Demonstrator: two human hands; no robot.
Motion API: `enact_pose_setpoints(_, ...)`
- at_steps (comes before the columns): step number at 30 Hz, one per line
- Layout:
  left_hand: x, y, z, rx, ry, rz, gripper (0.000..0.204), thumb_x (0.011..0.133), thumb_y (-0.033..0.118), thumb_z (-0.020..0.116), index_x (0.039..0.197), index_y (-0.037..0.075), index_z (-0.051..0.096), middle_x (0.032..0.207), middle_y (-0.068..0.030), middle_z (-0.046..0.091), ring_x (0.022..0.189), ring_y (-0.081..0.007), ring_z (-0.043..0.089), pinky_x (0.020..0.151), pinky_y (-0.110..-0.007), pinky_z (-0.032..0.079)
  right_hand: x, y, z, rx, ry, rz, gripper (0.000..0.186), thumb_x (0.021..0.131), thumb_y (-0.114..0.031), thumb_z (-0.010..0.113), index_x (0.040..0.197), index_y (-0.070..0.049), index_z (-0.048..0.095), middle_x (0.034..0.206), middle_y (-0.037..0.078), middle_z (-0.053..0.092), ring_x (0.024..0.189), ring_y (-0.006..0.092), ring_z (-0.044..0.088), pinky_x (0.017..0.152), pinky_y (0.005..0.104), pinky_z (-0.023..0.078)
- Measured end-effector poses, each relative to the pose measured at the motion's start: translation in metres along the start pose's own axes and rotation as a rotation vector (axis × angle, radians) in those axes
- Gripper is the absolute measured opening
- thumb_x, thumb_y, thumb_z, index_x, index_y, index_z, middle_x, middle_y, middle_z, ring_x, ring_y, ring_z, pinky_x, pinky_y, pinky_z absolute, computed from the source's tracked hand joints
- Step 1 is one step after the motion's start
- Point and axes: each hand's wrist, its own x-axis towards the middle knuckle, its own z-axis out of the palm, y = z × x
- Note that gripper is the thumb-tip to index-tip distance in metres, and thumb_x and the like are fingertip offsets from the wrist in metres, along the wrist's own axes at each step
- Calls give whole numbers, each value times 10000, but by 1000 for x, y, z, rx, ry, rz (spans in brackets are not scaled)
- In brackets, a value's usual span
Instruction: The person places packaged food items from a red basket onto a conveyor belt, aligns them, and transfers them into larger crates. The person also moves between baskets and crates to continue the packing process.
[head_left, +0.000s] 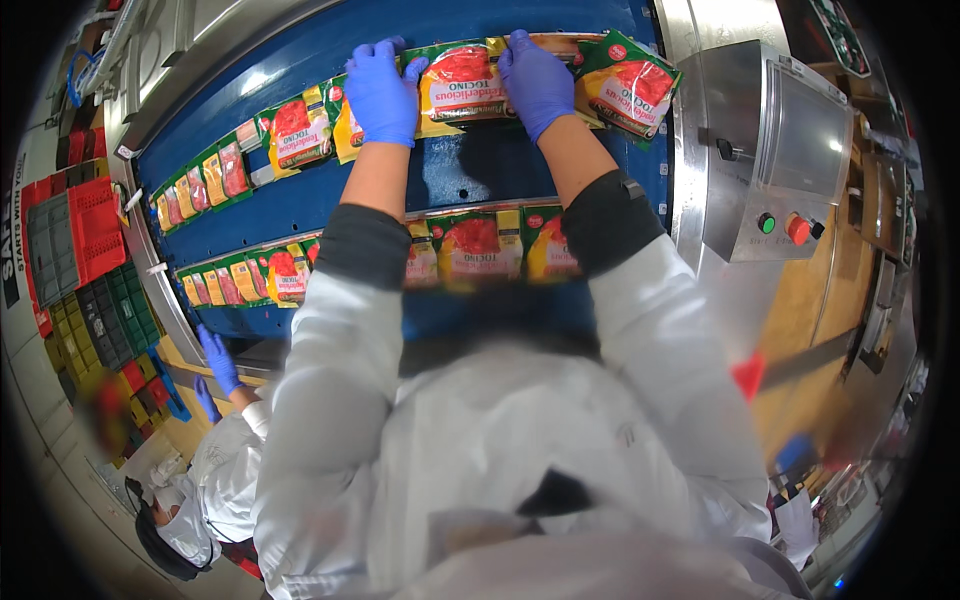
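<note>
Reaching forward over a blue belt (330, 195), the person has both gloved hands down on the far row of food packets. The left hand (383, 92), in a blue glove, lies flat with fingers spread on a yellow and green packet (346, 125), its fingertips at the packet's far edge. The right hand (536, 80), also in a blue glove, presses on the right end of a red and green packet (462, 82) that lies between the two hands, touching both. Neither hand is closed around anything; both rest palm down, fingers loosely extended, and no packet is lifted off the belt.

Just beyond the right hand, another packet (628, 85) sits tilted at the end of the row, near the edge of a steel cabinet (760, 150). That cabinet carries a green button (766, 223) and a red button (798, 229) on its front.

To the left, the far row continues down the belt as a curved line of packets (215, 175), edge to edge. A second, nearer row (470, 245) runs under the person's forearms, partly hidden by the dark cuffs and white sleeves.

At the lower left, a co-worker in white stands beside the belt with one blue-gloved hand (217, 355) raised toward its edge. Stacked crates (75, 235) in red, grey, green and yellow stand behind that co-worker.
</note>
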Motion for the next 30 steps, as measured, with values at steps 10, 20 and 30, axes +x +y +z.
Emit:
enact_pose_setpoints(10,-15,1,48,-107,-236,424,566,924,482,485,1440,287,358,1500,-170,296,1372,-485,193,1132,-555,95,-7,-4,-62,-69,125,160,296,938,-355,458,1076,-97,504,894,178,673,798,389,649,703,477,517)
enact_pose_setpoints(20,-12,108,21,-616,-165,433,589,797,101,667,1351,173,478,1264,-150,534,1197,-328,484,1019,-405,394,-69,74,-127,-56,242,-56,217,929,-275,513,985,-70,560,824,203,636,801,426,600,635,505,478)
enact_pose_setpoints(30,13,144,60,-155,-202,401,287,870,366,602,1117,225,645,1142,-68,577,1088,-309,526,924,-482,420,-264,98,-217,495,194,173,173,933,-204,547,897,-34,560,643,138,561,566,302,570,530,370,455)
